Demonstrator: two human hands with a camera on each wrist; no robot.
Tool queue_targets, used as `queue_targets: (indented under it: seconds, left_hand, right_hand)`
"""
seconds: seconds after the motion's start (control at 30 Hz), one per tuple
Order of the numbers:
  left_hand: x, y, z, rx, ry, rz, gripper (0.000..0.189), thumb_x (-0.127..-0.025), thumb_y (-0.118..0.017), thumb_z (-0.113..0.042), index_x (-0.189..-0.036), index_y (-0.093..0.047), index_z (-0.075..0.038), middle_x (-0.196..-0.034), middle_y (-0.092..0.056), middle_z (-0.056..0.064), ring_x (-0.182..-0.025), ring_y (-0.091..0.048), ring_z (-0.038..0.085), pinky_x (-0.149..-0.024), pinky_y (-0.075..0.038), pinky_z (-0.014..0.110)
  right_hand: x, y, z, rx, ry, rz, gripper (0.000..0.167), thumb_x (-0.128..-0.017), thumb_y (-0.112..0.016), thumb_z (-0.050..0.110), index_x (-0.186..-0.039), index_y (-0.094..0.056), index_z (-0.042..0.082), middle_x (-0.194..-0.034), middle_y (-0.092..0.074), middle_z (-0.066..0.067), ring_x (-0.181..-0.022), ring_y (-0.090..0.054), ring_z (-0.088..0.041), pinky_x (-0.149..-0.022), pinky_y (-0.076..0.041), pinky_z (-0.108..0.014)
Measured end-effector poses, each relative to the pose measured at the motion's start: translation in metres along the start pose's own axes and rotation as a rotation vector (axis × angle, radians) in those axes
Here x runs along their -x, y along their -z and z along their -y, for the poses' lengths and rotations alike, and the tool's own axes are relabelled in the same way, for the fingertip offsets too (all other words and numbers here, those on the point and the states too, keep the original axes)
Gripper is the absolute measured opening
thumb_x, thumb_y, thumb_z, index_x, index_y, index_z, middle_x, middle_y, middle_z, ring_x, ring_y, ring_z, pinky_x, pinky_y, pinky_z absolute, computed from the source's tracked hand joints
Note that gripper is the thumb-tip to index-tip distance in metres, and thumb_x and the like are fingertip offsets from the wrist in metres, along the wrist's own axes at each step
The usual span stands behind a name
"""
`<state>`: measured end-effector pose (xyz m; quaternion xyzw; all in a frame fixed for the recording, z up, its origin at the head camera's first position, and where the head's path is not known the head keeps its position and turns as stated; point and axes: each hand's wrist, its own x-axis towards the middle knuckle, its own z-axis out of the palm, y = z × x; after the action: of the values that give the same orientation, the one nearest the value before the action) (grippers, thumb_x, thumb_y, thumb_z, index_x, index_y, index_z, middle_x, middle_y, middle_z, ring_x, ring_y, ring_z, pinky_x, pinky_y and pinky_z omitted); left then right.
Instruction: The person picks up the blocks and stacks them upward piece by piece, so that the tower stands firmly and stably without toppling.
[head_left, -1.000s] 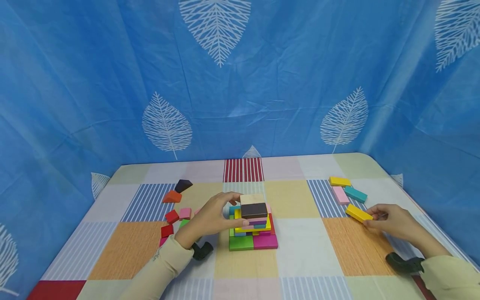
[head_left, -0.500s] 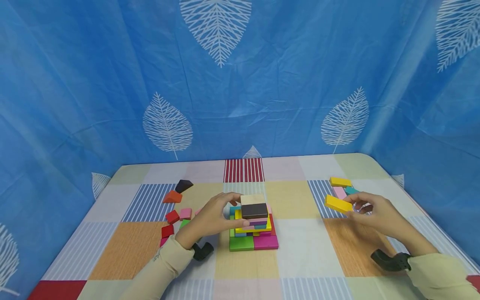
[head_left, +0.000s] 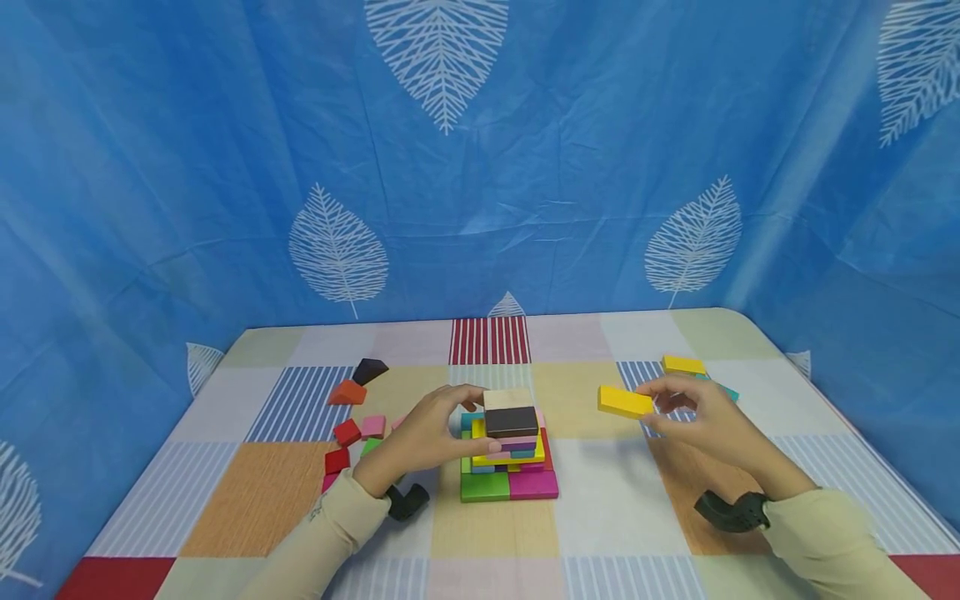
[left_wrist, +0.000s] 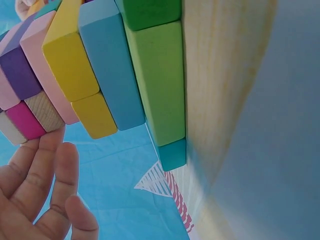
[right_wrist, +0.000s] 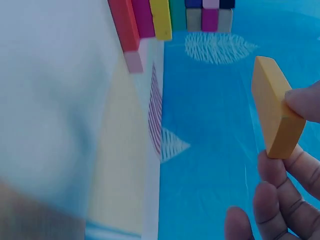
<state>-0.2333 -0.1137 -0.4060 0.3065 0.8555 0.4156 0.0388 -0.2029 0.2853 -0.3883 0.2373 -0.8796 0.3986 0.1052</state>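
Okay, centre-right: my right fingers (head_left: 667, 386) pinch yellow block (head_left: 622, 403) by one end | probably light, stiff; end-hold suits | left fingers (head_left: 474, 448), set wide, hold block tower (head_left: 512, 423), lower centre

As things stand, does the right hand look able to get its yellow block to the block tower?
Likely yes: the right hand holds the yellow block raised, and the head view shows nothing between it and the block tower. The left hand holds the tower from the left, leaving its right side free.
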Motion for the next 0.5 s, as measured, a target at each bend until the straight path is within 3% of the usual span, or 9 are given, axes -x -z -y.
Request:
queue_targets:
  seconds: [0.5]
  left_hand:
    - [0.0, 0.0, 0.0, -0.008, 0.016, 0.006, 0.067, -0.09, -0.088, -0.037, -0.14, -0.064, 0.0, -0.132, -0.068, 0.011, -0.119, -0.062, 0.028, -0.1, -0.056, 0.055]
  right_hand:
    - [-0.037, -0.04, 0.025, -0.128, 0.031, 0.053, 0.028, -0.094, -0.081, 0.001, -0.121, -0.075, 0.001, -0.114, -0.072, -0.008, -0.095, -0.062, -0.017, -0.09, -0.056, -0.023]
